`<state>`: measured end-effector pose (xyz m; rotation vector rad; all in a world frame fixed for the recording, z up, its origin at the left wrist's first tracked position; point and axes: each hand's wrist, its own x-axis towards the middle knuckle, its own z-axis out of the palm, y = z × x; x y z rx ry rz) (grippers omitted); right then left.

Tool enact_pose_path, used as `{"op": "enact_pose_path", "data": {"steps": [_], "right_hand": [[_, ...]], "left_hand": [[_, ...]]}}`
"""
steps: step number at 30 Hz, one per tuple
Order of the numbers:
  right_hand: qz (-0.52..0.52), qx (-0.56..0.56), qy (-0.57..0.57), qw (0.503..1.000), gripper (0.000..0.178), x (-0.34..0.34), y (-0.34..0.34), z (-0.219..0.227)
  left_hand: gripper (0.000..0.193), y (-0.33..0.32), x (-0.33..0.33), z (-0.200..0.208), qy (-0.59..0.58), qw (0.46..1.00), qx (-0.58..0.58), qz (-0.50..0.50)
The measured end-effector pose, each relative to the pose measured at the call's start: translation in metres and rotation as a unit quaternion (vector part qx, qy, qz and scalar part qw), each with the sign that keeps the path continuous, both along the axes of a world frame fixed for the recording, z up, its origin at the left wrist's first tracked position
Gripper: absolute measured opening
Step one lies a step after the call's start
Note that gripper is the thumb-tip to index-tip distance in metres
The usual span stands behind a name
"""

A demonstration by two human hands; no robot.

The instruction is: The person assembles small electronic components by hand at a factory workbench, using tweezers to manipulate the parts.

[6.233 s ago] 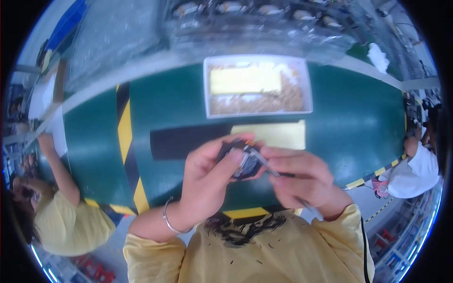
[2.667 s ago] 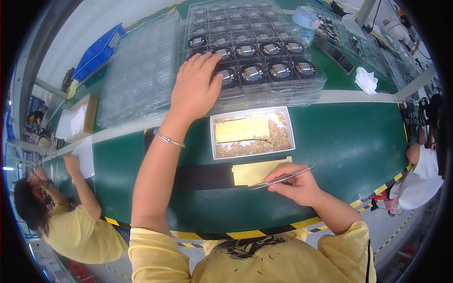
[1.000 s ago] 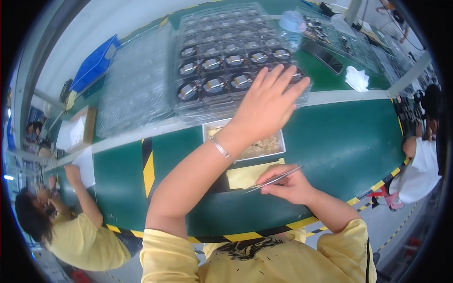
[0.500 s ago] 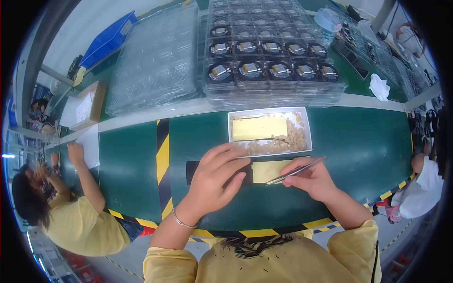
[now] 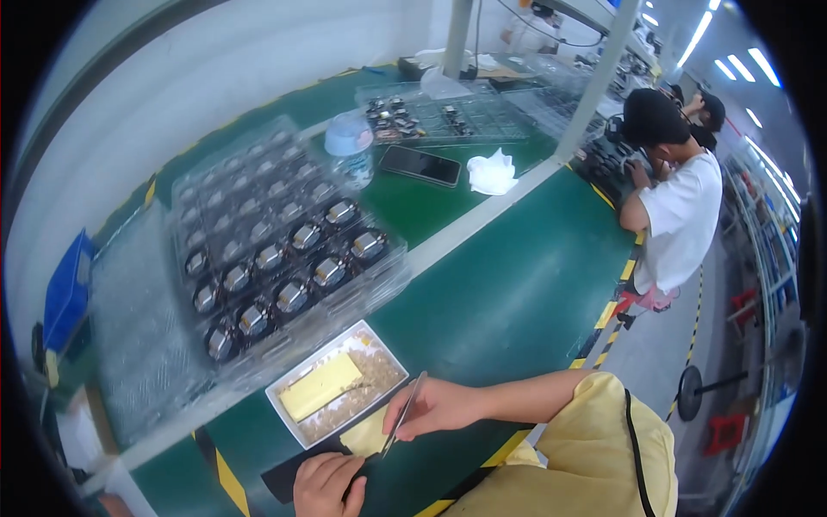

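My right hand (image 5: 431, 409) grips slim metal tweezers (image 5: 403, 415), their tips pointing down beside a yellow sheet (image 5: 366, 435). My left hand (image 5: 327, 487) rests at the lower edge over a dark flat strip (image 5: 284, 479), its fingers bent a little and the thumb apart. Under the hands, the yellow sheet lies against the dark strip. Just beyond them is a white box (image 5: 392, 353) with small tan pieces (image 5: 366, 396) and another yellow sheet (image 5: 323, 386) in it. Whether anything sits between the tweezer tips is too small to tell.
Stacked clear trays (image 5: 383, 276) of round black parts stand behind the box, beside more clear trays (image 5: 142, 319). Along a pale rail (image 5: 482, 211) are a phone (image 5: 420, 165), a crumpled tissue (image 5: 492, 173) and a blue-lidded bottle (image 5: 350, 151). A person in white (image 5: 685, 207) works at the right.
The view has swung to the right, so hands, box and trays sit lower and further left. My right hand keeps the tweezers; my left hand stays by the dark strip.
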<state>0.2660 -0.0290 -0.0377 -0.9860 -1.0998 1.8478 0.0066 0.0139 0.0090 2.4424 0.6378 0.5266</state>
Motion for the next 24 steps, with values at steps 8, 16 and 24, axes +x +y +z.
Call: {"op": "enact_pose_path", "data": {"steps": [8, 16, 24], "right_hand": [[0.005, 0.001, 0.009, 1.0, 0.019, 0.004, 0.002, -0.002], [-0.096, 0.07, -0.034, 0.992, 0.018, 0.002, -0.001, 0.001], [-0.141, 0.065, -0.048, 0.987, 0.019, 0.003, -0.002, 0.006]], "left_hand": [[0.025, 0.009, 0.003, -0.003, 0.038, 0.998, -0.016, 0.04], [0.044, 0.008, -0.005, -0.017, 0.07, 0.995, -0.048, 0.056], [0.043, 0.009, -0.003, -0.012, 0.093, 0.995, -0.023, 0.036]]}}
